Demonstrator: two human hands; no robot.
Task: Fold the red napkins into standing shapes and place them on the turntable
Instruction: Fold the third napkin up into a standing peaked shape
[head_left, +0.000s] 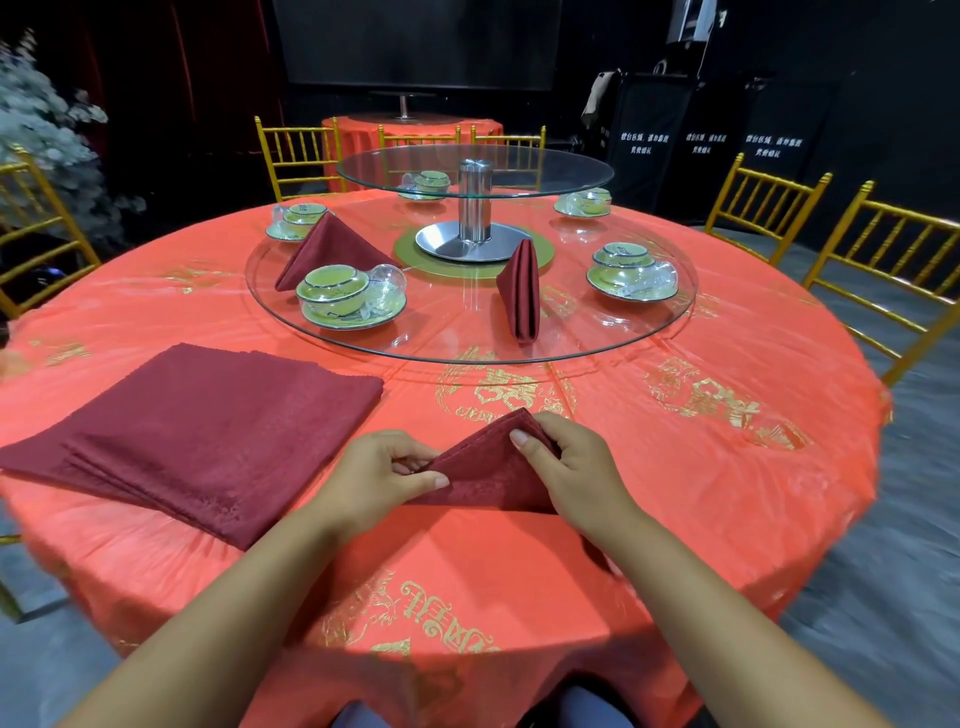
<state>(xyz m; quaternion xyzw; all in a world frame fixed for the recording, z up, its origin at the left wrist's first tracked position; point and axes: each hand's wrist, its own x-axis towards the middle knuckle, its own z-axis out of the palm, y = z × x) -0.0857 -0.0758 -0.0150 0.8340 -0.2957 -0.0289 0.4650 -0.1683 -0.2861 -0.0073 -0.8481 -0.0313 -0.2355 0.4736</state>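
- Red napkin (488, 467): partly folded into a triangle, it lies on the table (675, 467) at lower centre of the frame, just short of the turntable (457, 338).
- Left hand (379, 478): thumb and fingers pinch the napkin's left corner, the thumb lying over the cloth.
- Right hand (566, 467): fingers curl over the right slope of the triangle and pinch its upper edge near the peak.
- Handling, as I judge it: the cloth is soft, light and limp, with a woven texture that should grip well; it will hold shape only along pressed creases, so corners and folded edges are the places to take hold, not the slack middle.
- Stack of flat napkins (197, 436): at left of the frame, well apart from the hands, not yet folded.
- Two finished napkins stand on the glass turntable: one (332, 249) at upper left behind a tea bowl set (348, 301), one (522, 291) right of centre.
- The glass and crockery are fragile, so setting down calls for care.
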